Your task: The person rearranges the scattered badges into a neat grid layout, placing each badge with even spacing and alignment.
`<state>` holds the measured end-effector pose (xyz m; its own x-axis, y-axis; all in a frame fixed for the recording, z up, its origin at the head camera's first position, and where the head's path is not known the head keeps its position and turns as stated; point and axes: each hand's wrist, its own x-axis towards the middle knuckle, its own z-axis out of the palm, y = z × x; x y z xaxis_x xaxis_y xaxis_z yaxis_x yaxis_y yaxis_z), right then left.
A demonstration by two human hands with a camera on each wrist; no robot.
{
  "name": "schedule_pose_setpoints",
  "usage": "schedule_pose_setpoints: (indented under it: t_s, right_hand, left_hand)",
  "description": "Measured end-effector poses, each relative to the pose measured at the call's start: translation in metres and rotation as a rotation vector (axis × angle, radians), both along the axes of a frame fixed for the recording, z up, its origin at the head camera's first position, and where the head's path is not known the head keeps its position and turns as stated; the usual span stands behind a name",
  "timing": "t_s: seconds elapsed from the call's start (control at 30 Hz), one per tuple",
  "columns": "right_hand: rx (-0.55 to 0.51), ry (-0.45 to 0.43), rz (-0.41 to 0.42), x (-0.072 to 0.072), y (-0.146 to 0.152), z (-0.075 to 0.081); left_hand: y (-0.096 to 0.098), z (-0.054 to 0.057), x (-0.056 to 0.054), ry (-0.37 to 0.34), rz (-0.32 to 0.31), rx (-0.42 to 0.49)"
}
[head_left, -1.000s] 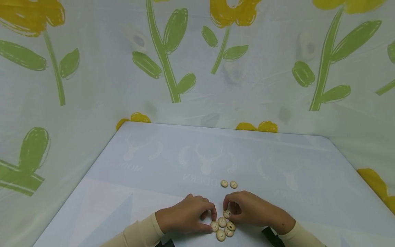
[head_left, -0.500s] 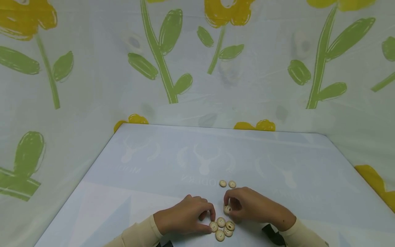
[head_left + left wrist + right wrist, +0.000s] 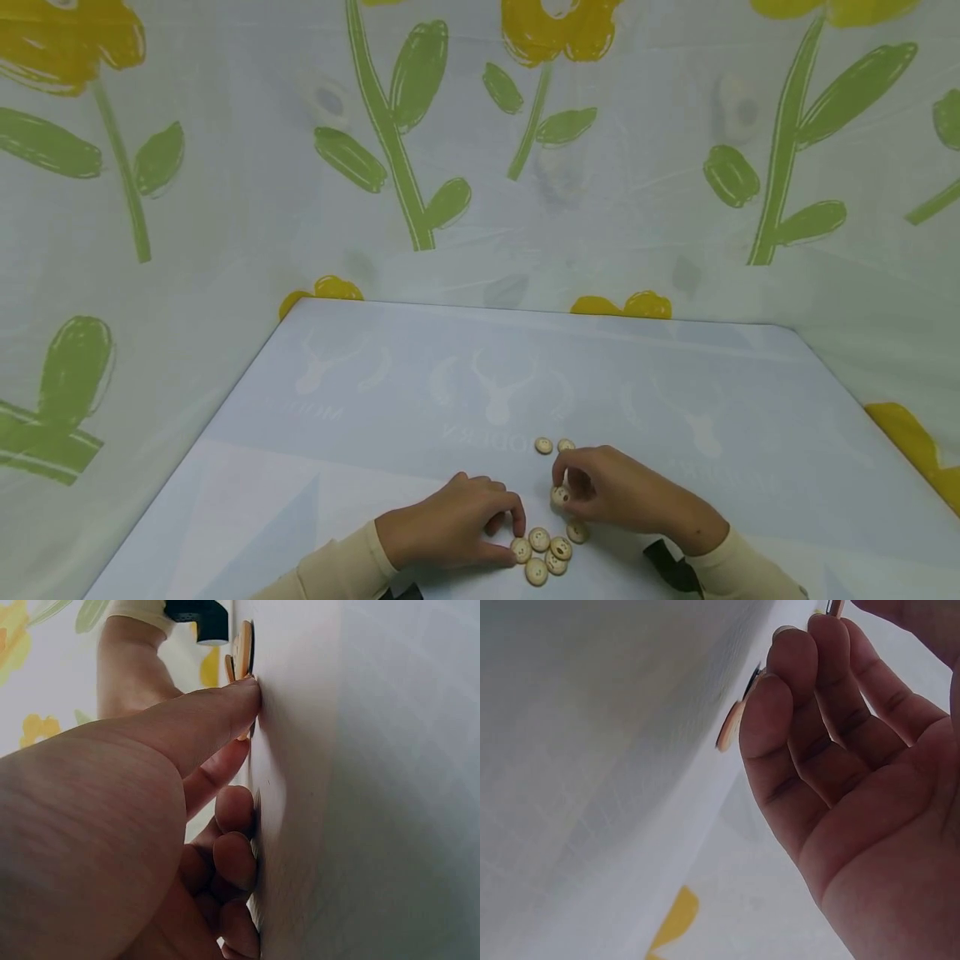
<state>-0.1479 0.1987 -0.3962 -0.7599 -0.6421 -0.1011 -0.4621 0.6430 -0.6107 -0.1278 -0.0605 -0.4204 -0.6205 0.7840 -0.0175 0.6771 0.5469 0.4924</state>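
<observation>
Several round wooden buttons lie in a cluster on the table, among them a button (image 3: pixel 539 539) at the top of the cluster and a dark-marked button (image 3: pixel 560 547) overlapping another. My left hand (image 3: pixel 457 521) holds the cluster's leftmost button (image 3: pixel 521 550) between thumb and index finger, its other fingers curled against the tabletop in the left wrist view. My right hand (image 3: pixel 618 492) pinches a button (image 3: pixel 559 497) between thumb and index finger, farther back than the cluster. Another loose button (image 3: pixel 577 532) lies just below that hand. Two more buttons, a left one (image 3: pixel 543 446) and a partly covered right one (image 3: pixel 566 446), sit behind it.
The pale table (image 3: pixel 375 375) carries faint deer-head prints and stands against a curtain (image 3: pixel 262 167) with yellow flowers and green leaves. Dark wrist mounts show under both cuffs, such as the right mount (image 3: pixel 671 567).
My right hand has moved back from the cluster toward the two far buttons, carrying its button. The loose button below it has come into sight. My left hand stays put.
</observation>
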Motion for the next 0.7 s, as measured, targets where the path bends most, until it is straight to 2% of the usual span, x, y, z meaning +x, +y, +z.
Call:
schedule_pose_setpoints:
  t_s: [0.3, 0.7]
  right_hand:
    - [0.016, 0.024, -0.031, -0.003, 0.005, 0.001]
    - [0.07, 0.055, -0.146, -0.009, 0.013, 0.002]
  left_hand:
    - [0.001, -0.001, -0.002, -0.007, -0.007, 0.013]
    - [0.003, 0.001, 0.0, -0.019, 0.01, 0.007]
